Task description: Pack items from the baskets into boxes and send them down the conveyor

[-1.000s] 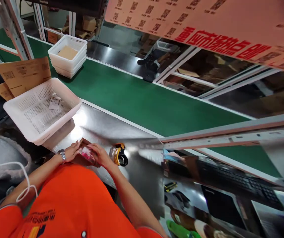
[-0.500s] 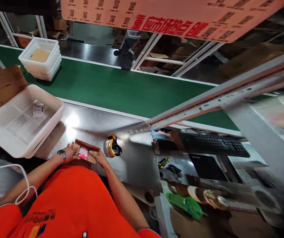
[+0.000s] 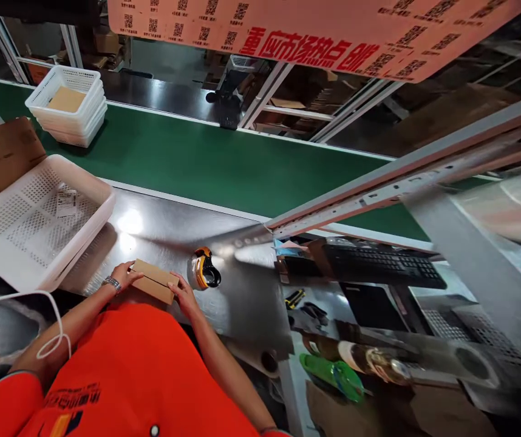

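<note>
A small brown cardboard box (image 3: 153, 281) is held near my body at the front of the metal bench, its top flaps folded over and a seam running along the middle. My left hand (image 3: 125, 276) grips its left end, with a metal watch on that wrist. At the right end my right hand (image 3: 183, 292) has its fingers on the edge and top. What lies inside the box is hidden now. Just right of the box a tape dispenser (image 3: 204, 269) with orange and black parts stands on the bench.
A large white plastic basket (image 3: 101, 209) holding a labelled packet (image 3: 66, 201) stands at left. Behind runs a green conveyor belt (image 3: 187, 155) with stacked white baskets (image 3: 88, 124). A metal post (image 3: 333, 197) slants across the right, near a keyboard (image 3: 383, 265) and a yellow cutter (image 3: 295, 298).
The box was open with something pink and white inside; its flaps are now folded over and cover it. Both hands stay on the box's ends.
</note>
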A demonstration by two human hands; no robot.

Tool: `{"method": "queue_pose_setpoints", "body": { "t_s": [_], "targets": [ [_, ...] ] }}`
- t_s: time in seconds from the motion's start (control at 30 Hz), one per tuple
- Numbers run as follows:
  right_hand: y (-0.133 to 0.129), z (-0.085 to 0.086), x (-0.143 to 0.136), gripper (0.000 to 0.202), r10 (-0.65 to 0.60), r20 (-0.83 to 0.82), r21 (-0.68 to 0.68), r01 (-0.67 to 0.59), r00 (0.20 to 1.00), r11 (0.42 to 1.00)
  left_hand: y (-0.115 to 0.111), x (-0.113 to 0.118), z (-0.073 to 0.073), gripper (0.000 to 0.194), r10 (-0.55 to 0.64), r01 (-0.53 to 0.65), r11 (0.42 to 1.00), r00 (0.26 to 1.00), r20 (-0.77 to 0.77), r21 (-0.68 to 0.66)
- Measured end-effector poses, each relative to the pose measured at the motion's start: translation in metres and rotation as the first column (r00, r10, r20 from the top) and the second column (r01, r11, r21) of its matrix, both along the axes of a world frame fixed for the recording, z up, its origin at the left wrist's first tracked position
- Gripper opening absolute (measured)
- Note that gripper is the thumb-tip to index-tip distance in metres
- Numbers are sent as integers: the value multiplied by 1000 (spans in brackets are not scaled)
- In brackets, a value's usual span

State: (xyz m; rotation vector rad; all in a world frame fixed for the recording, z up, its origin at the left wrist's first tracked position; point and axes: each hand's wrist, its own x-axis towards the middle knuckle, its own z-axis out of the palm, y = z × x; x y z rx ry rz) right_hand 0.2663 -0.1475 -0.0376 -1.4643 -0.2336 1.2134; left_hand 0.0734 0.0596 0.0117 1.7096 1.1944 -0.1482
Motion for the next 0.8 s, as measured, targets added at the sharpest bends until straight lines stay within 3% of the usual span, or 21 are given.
{"method": "queue_pose_setpoints", "body": {
  "t_s": [0.1,0.2,0.27,0.33,0.43,0.5,0.57,0.7,0.8],
  "targets": [
    [-1,-1,4,67,59,99,-4,-59,993,998,2,3,0,83,175,-160,962,983,50,-222],
    [-5,1,19,64,141,388,-66,-126,911,990,2,5,-1,82,216,-190,938,974,63,-289],
    [-11,3,35,71,100,557,-108,-48,824,993,2,6,-4,75,217,-192,937,975,56,-291],
    [-16,5,52,82,10,683,-132,110,731,985,1,5,-7,69,201,-178,947,978,60,-269],
    [-17,6,75,93,52,791,-241,232,609,942,-1,5,-11,63,140,-124,977,987,83,-173],
    [-13,6,88,94,125,757,-326,205,641,923,0,5,-10,62,88,-79,991,992,87,-108],
    [-9,9,97,96,114,677,-332,163,727,929,2,6,-6,61,37,-33,998,996,77,-58],
    [-2,35,95,99,35,519,-190,75,854,979,8,7,3,59,-21,23,999,998,60,-30],
    [5,59,65,93,10,288,-58,7,957,998,11,6,5,58,-39,45,997,995,87,-67]
  ]
}}
